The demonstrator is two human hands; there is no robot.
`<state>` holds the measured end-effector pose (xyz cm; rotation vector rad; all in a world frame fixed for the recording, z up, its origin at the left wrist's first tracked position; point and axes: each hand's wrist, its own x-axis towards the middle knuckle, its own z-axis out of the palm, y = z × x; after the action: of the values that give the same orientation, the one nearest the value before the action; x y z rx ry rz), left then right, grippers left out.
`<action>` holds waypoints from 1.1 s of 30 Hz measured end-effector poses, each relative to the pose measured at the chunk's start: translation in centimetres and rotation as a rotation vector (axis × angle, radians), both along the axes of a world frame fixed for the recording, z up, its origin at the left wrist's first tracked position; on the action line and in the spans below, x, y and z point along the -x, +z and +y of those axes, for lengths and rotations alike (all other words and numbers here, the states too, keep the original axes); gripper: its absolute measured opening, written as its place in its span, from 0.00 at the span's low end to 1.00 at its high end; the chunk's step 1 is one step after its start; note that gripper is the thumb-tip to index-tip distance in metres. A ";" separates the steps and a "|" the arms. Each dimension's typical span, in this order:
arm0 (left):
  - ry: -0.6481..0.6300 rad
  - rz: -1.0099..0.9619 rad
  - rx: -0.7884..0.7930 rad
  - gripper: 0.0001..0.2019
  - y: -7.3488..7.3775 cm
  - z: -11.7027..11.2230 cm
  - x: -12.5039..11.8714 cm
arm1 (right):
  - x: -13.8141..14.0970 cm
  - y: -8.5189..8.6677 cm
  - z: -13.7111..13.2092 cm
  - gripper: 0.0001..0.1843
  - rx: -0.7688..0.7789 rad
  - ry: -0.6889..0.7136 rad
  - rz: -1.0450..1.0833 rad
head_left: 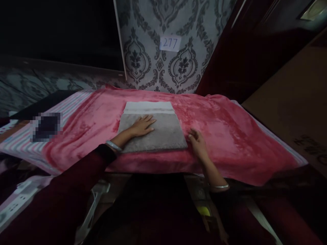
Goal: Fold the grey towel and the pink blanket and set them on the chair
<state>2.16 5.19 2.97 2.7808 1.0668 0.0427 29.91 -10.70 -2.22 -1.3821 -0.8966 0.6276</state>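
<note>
A folded grey towel (163,131) with a white band along its far edge lies on a pink blanket (230,136) spread over a table. My left hand (141,126) rests flat on the towel's left half, fingers stretched out. My right hand (197,142) is at the towel's near right corner, fingers curled toward its edge; whether it pinches the cloth I cannot make out. Both wrists wear bangles, and both sleeves are dark red.
A patterned grey wall (158,64) behind the table carries a paper label reading 277 (170,43). A striped cloth (74,105) shows under the blanket at the left. A white power strip (15,200) lies low at the left. A brown surface (293,102) is at the right.
</note>
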 end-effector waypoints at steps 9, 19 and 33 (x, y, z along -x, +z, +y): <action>-0.177 -0.066 0.055 0.39 -0.1 -7.5 4.1 | 0.7 0.8 2.6 0.19 0.216 0.327 0.181; -0.145 -0.060 -0.139 0.37 -2.1 -8.9 4.5 | 1.4 1.2 1.7 0.19 0.349 0.243 -0.018; 0.266 -0.444 -0.046 0.31 -2.5 -8.9 13.0 | 0.1 0.4 1.2 0.18 0.279 0.342 0.059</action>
<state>-10.84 -3.74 0.45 2.4672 1.3015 0.6865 29.78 -9.53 -1.83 -1.4591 -1.0359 1.0820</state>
